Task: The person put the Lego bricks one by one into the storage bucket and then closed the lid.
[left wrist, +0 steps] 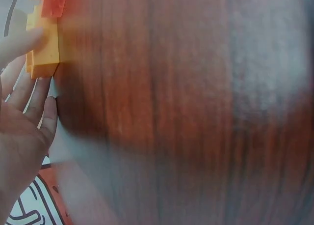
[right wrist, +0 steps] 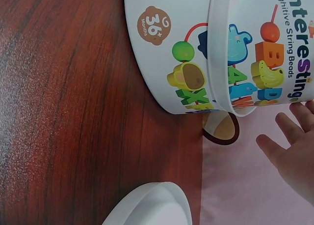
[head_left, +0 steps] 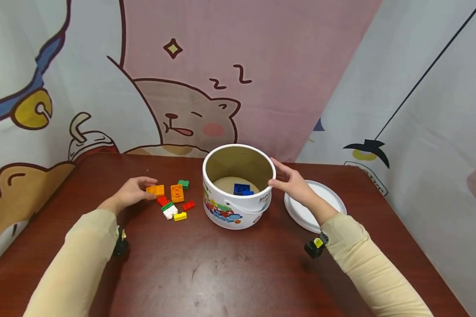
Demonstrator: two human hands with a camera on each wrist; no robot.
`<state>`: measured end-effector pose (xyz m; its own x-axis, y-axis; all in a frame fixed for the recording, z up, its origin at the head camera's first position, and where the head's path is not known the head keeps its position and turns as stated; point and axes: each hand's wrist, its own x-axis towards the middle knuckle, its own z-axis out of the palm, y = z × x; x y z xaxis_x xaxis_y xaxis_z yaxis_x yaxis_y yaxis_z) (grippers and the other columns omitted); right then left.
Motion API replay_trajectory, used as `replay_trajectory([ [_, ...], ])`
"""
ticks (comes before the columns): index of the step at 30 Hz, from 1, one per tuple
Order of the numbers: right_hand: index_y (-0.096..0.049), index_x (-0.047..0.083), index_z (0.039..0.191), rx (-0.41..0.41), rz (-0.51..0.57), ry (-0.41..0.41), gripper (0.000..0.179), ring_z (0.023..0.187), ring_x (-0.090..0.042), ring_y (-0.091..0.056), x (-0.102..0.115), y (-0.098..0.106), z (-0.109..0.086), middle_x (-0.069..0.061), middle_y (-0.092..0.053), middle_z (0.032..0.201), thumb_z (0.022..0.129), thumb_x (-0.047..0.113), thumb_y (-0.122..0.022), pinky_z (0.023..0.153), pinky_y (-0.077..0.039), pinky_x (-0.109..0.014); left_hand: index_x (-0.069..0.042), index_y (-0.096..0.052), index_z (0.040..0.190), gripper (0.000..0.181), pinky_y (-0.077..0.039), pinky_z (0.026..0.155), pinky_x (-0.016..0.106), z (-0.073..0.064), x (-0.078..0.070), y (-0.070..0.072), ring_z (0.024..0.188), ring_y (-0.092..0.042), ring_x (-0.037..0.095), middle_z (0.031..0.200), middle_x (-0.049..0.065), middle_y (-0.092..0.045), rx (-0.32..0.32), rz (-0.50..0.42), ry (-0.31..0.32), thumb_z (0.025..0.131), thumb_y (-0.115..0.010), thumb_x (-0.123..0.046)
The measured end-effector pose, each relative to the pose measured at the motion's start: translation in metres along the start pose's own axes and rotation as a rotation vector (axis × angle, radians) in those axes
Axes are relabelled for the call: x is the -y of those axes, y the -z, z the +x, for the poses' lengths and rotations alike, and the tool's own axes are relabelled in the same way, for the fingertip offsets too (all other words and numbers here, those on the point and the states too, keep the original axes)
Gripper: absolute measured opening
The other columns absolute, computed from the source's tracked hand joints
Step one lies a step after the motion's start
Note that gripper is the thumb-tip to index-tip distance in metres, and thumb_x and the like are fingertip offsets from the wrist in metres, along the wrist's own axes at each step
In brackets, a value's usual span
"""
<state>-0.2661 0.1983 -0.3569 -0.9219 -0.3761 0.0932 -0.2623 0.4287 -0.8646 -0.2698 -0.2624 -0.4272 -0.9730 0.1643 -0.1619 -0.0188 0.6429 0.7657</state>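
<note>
On the left of the table, my left hand [head_left: 132,191] has its thumb and fingers on either side of an orange toy brick [head_left: 155,190]. In the left wrist view the thumb lies across this orange brick [left wrist: 46,45], with the fingers behind. Beside it lie another orange brick [head_left: 177,193], a white brick [head_left: 169,212], a yellow brick [head_left: 180,216], and some red and green ones. My right hand [head_left: 291,180] touches the right side of a white bucket [head_left: 232,211] near its rim, fingers fairly straight and spread. Blue bricks [head_left: 242,189] lie inside the bucket.
A round white lid [head_left: 315,207] lies on the table right of the bucket, under my right forearm. The bucket's white handle [right wrist: 218,48] hangs down its side. Behind the brown table [head_left: 222,273] hangs a cartoon-printed cloth [head_left: 277,79].
</note>
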Motion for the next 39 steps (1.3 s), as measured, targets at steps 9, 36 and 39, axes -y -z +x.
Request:
replay_trajectory([
  [9,-0.028,0.009,0.147,-0.005,0.002,0.004,0.071,0.128,-0.039,-0.044,0.000,0.000,-0.002,-0.025,-0.041,0.142,0.087,0.016,-0.065,0.101,-0.040,-0.051,0.003,-0.053,0.127,0.048,-0.043,0.096,0.047,-0.005,-0.014,0.009,0.108,-0.049,0.034,0.134,0.027,-0.046,-0.046,0.011,0.021,0.086,-0.064,-0.019],
  [36,-0.028,0.008,0.147,-0.010,-0.009,0.005,0.071,0.128,-0.039,-0.044,0.001,0.000,-0.002,-0.026,-0.043,0.140,0.087,0.017,-0.065,0.101,-0.040,-0.051,-0.006,-0.054,0.129,0.045,-0.046,0.084,0.026,-0.016,-0.093,0.027,0.106,-0.050,0.026,0.130,0.017,-0.051,-0.039,-0.031,-0.127,0.091,-0.060,-0.028],
  [39,-0.028,0.008,0.147,-0.015,-0.009,0.008,0.071,0.128,-0.039,-0.044,0.001,0.000,-0.002,-0.026,-0.043,0.140,0.087,0.017,-0.065,0.101,-0.040,-0.050,-0.006,-0.054,0.129,0.044,-0.046,0.081,0.021,-0.017,-0.103,0.026,0.107,-0.050,0.026,0.131,0.016,-0.051,-0.038,-0.043,-0.156,0.091,-0.059,-0.026],
])
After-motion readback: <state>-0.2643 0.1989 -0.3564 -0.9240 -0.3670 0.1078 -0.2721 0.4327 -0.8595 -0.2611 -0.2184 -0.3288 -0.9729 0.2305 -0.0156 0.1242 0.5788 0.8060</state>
